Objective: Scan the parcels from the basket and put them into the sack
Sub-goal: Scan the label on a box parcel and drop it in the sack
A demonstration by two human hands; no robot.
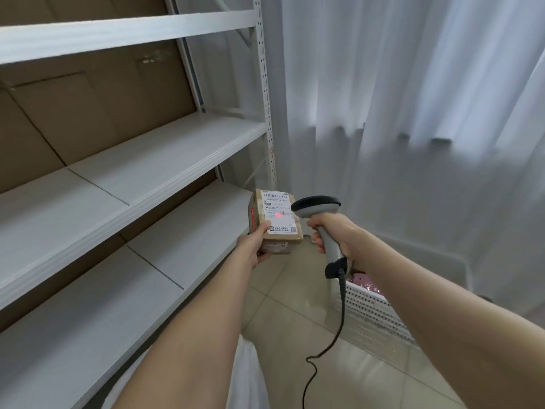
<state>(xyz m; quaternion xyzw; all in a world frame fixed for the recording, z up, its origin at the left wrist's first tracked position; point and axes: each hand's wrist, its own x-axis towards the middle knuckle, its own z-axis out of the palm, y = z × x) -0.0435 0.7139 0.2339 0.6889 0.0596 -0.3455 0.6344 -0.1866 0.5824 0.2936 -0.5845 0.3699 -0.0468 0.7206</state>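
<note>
My left hand [256, 244] grips a small brown cardboard parcel [277, 221] from below, thumb on its white label. A red scanner light spot shows on the label. My right hand [333, 234] holds a grey handheld barcode scanner [320, 211] by its handle, its dark head pointed at the parcel's label, close to it. The scanner's black cable [339, 320] hangs down to the floor. A white perforated basket [374, 308] stands low on the right, partly hidden by my right forearm, with something pink inside. White sack material [247, 376] shows under my left forearm.
White metal shelving [147, 160] with bare boards fills the left side, with brown cardboard behind it. A white curtain [413, 113] hangs at the back and right. The floor is beige tile [295, 305].
</note>
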